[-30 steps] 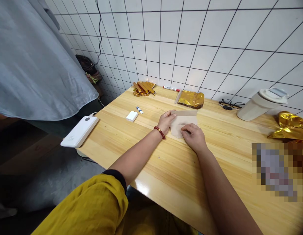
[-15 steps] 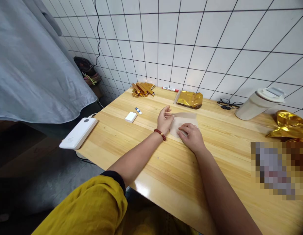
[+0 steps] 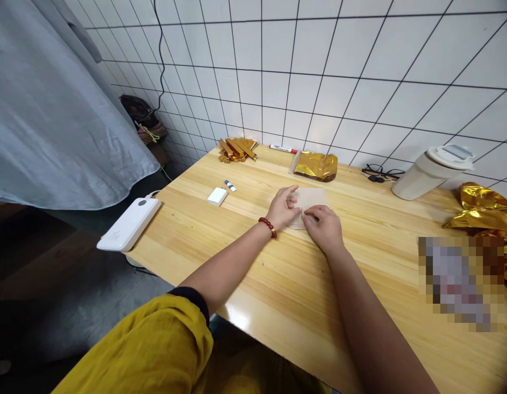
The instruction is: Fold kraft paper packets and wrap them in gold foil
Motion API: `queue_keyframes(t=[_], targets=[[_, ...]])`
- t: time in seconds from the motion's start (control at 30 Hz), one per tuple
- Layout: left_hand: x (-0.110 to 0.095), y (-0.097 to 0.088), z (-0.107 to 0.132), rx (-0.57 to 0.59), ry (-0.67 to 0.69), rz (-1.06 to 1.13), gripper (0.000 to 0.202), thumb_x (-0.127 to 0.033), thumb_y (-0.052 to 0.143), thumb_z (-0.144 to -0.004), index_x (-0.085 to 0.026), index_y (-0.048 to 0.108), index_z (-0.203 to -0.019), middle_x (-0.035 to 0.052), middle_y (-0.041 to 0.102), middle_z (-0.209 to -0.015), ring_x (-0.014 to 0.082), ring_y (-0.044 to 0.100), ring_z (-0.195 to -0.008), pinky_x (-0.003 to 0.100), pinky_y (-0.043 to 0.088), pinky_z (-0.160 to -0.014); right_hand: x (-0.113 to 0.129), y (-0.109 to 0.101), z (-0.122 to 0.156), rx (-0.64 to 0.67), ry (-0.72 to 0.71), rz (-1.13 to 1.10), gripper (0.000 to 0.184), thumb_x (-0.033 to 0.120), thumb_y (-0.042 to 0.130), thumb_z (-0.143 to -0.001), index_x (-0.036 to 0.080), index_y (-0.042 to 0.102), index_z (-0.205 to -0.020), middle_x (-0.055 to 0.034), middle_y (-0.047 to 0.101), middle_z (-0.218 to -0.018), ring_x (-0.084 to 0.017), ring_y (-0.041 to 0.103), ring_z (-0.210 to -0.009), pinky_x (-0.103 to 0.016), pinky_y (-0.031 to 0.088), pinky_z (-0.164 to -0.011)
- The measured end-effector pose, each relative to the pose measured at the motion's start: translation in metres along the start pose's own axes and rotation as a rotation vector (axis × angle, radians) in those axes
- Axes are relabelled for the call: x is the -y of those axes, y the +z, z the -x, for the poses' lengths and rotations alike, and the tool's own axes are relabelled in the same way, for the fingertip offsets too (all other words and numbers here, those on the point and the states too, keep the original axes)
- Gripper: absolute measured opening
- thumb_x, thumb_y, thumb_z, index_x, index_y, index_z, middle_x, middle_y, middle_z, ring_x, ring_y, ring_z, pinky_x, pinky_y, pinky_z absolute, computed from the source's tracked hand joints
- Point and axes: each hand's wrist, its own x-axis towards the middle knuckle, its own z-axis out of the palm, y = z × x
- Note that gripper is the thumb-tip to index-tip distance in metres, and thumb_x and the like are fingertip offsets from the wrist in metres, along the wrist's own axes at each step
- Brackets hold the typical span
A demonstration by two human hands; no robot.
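A folded sheet of tan paper [image 3: 312, 198] lies flat on the wooden table [image 3: 278, 273]. My left hand [image 3: 283, 207], with a red bead bracelet on the wrist, rests on the paper's left part, fingers laid flat across it. My right hand [image 3: 324, 225] presses down on the paper's near edge with its fingers curled and fingertips on the sheet. Neither hand lifts the paper off the table.
A gold foil packet [image 3: 316, 166], a red marker [image 3: 283, 148] and a pile of gold strips [image 3: 237, 149] lie by the tiled wall. Glasses [image 3: 378, 174], a beige lidded cup [image 3: 431, 172] and crumpled gold foil [image 3: 481, 205] are right. A white charger [image 3: 217, 196] and power bank [image 3: 128, 224] are left.
The paper's upper flap is now folded down flat. My left hand has moved from the paper's left edge onto the sheet, and my right hand has shifted slightly along the near edge.
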Motion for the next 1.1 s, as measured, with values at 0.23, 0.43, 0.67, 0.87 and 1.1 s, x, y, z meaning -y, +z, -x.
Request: queue_keyframes(t=[0.23,0.43,0.67,0.87,1.1], targets=[[0.003,-0.001,-0.003,-0.020,-0.087,0.022,0.067,-0.003,0.073,-0.058,-0.018,0.061,-0.123,0.0133,0.049,-0.130,0.0159,0.059,-0.092,0.029,0.056,-0.074,0.008,-0.010,0.002,-0.027,0.229,0.220,0.027,0.035,0.057,-0.085,0.024,0.072,-0.104,-0.0087,0.064,-0.118,-0.032,0.052,-0.109,-0.047,0.037,-0.089],[0.005,-0.002,-0.005,-0.156,-0.056,0.066,0.051,-0.003,0.064,-0.069,-0.022,0.062,-0.116,0.0092,0.052,-0.126,0.0164,0.060,-0.101,0.033,0.054,-0.089,0.004,-0.015,0.002,-0.066,0.250,0.204,0.028,0.041,0.054,-0.084,0.023,0.075,-0.089,-0.0075,0.069,-0.101,-0.028,0.056,-0.099,-0.045,0.034,-0.090],[0.006,-0.008,-0.008,-0.300,-0.003,-0.020,0.049,-0.004,0.058,-0.071,-0.023,0.062,-0.115,0.0076,0.056,-0.125,0.0196,0.058,-0.113,0.038,0.046,-0.102,-0.013,-0.012,-0.002,-0.253,0.382,-0.120,0.029,0.041,0.055,-0.079,0.021,0.073,-0.089,-0.0065,0.070,-0.099,-0.023,0.060,-0.094,-0.039,0.042,-0.090],[0.003,-0.009,-0.006,-0.201,0.043,-0.177,0.047,-0.006,0.062,-0.068,-0.020,0.064,-0.112,0.0088,0.061,-0.120,0.0233,0.056,-0.117,0.041,0.041,-0.108,-0.004,-0.013,0.001,-0.102,0.332,0.101,0.023,0.039,0.059,-0.077,0.027,0.074,-0.089,-0.0039,0.066,-0.114,-0.028,0.053,-0.110,-0.049,0.034,-0.097],[-0.006,-0.010,-0.003,-0.190,0.037,-0.323,0.048,-0.007,0.061,-0.069,-0.015,0.062,-0.115,0.0132,0.058,-0.124,0.0250,0.051,-0.123,0.041,0.034,-0.113,-0.007,-0.012,0.002,-0.096,0.302,0.108,0.026,0.040,0.056,-0.079,0.026,0.074,-0.091,-0.0061,0.065,-0.117,-0.030,0.053,-0.111,-0.051,0.035,-0.095]])
